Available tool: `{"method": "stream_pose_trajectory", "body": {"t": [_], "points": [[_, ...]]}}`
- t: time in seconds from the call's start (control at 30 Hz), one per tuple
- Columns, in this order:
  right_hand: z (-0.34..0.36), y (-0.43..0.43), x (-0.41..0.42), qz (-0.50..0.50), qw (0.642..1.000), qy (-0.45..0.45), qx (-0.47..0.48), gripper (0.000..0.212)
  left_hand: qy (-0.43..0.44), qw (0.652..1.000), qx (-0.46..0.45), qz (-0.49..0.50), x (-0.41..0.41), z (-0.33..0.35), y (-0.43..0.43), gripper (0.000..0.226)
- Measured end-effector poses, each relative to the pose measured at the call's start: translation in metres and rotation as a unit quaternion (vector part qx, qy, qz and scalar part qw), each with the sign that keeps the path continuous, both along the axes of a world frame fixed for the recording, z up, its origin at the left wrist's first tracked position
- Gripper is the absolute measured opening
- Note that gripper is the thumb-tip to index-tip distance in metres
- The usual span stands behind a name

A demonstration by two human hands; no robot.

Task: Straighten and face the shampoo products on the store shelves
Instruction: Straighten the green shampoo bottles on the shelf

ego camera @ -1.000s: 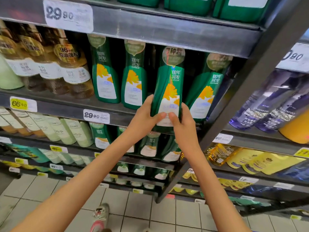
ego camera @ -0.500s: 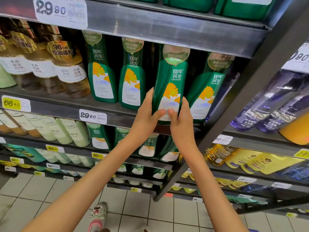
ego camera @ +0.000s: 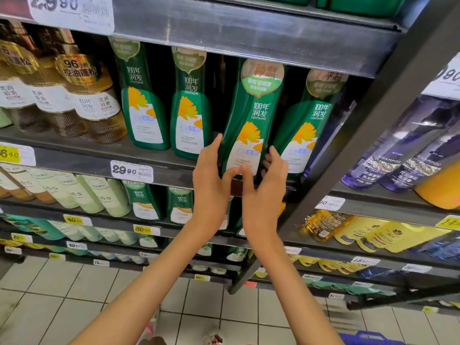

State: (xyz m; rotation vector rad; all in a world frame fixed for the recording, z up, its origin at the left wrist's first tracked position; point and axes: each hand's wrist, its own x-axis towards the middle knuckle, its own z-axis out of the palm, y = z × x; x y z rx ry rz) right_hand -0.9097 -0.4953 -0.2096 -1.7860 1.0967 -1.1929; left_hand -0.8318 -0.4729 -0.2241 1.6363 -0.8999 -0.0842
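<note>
A green shampoo bottle (ego camera: 251, 115) with a yellow flower label stands on the grey shelf (ego camera: 82, 155), third in a row of green bottles. My left hand (ego camera: 211, 170) holds its lower left side, thumb on the front label. On its lower right side my right hand (ego camera: 268, 180) does the same, the two thumbs meeting low on the label. The label faces me and the bottle leans slightly right. Green bottles stand to its left (ego camera: 189, 105) and right (ego camera: 306, 125).
Amber bottles (ego camera: 92, 100) fill the shelf's left part. A dark upright post (ego camera: 368, 135) divides this bay from purple bottles (ego camera: 398, 150) on the right. Lower shelves hold pale green and yellow bottles. The shelf above (ego camera: 249, 33) hangs close over the bottle tops.
Both hands have pushed the green bottle back onto the shelf, and my fingers now lie looser along its sides. The camera has come closer.
</note>
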Motion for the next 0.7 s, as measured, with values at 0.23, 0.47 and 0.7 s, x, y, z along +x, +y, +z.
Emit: {"method": "stream_pose_trajectory", "body": {"t": [0.23,0.47,0.7], "points": [[-0.005,0.012,-0.006,0.011,0.998,0.046,0.039,0.055,-0.043,0.999,0.008,0.012,-0.001,-0.003,0.001,0.068],[0.0,-0.001,-0.014,0.089,0.987,0.064,0.117,0.061,0.005,1.0,0.011,0.003,-0.002,-0.003,0.007,0.053],[0.0,-0.004,-0.016,0.115,0.982,0.086,0.122,0.07,-0.022,0.998,0.046,-0.022,-0.001,-0.001,0.007,0.059]]}}
